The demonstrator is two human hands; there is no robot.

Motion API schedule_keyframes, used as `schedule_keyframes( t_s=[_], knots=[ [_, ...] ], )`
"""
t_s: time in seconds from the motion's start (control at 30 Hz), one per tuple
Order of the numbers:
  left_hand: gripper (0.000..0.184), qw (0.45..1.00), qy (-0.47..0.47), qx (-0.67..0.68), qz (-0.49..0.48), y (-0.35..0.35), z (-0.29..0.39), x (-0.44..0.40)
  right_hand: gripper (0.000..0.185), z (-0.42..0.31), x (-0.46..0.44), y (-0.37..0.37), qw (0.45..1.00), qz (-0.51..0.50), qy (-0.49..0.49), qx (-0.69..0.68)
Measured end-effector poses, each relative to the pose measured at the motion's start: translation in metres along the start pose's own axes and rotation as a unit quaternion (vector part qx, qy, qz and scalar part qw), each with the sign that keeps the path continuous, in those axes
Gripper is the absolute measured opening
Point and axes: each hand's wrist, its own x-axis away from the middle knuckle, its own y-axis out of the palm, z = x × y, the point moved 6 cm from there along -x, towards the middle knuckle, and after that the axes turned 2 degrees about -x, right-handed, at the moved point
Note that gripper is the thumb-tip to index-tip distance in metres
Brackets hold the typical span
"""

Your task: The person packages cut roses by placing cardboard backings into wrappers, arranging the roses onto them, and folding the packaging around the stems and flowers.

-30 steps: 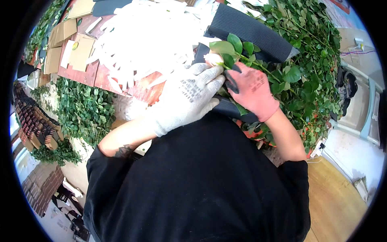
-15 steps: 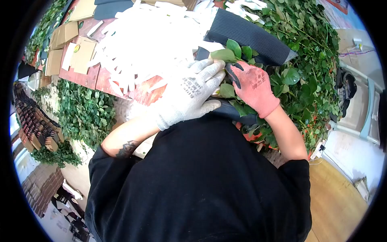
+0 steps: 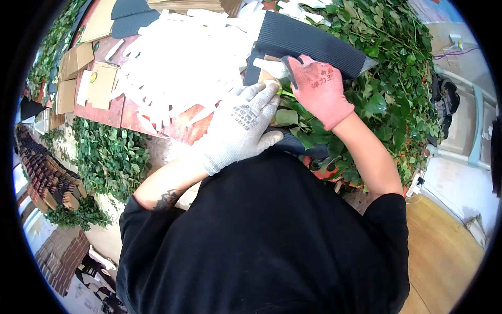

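Observation:
My left hand (image 3: 244, 121), in a whitish-grey glove, lies with its fingers stretched out and thumb apart. Its fingertips press on a tan cardboard piece (image 3: 269, 84) over the black corrugated sheet (image 3: 308, 42). In a pink glove with dark fingertips, my right hand (image 3: 318, 90) is closed by the narrow end of a white sleeve-like wrapped piece (image 3: 270, 68), seemingly pinching it. A green stem (image 3: 286, 93) and leafy stems (image 3: 300, 118) lie between the hands. What is under my left palm is hidden.
A bright heap of white strips (image 3: 183, 63) covers the red tabletop (image 3: 104, 111). Cardboard pieces (image 3: 102, 86) lie at its left. Piled leafy greenery (image 3: 387, 104) fills the right side, and more greenery (image 3: 112, 157) hangs at the left. A white metal frame (image 3: 478, 125) stands far right.
My right hand has moved up and slightly left, away from the leaves it was among. The white wrapped piece now shows beside its fingers. My left hand stays nearly in place.

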Motion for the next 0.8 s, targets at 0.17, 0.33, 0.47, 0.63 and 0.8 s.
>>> schedule_keyframes(
  t_s=[0.17,0.33,0.47,0.63,0.8],
  knots=[
    [0.062,0.999,-0.007,0.031,-0.030,0.003,-0.002,-0.002,0.048,0.006,0.009,-0.001,0.998,-0.058,-0.006,0.016],
    [0.062,0.999,0.009,0.026,-0.027,0.001,-0.002,-0.004,0.043,0.007,0.018,0.010,0.995,-0.073,0.067,0.009],
    [0.056,0.999,0.012,0.028,-0.012,0.005,-0.009,-0.006,0.042,0.000,0.030,0.021,0.999,0.007,0.030,0.015],
    [0.022,0.981,-0.066,0.122,0.138,-0.010,-0.060,-0.032,0.040,-0.001,0.032,0.021,1.000,0.006,0.031,0.002],
    [0.017,0.994,-0.051,0.062,0.080,0.014,-0.069,-0.049,0.041,0.002,0.037,0.031,0.998,0.054,0.031,-0.029]
  ],
)
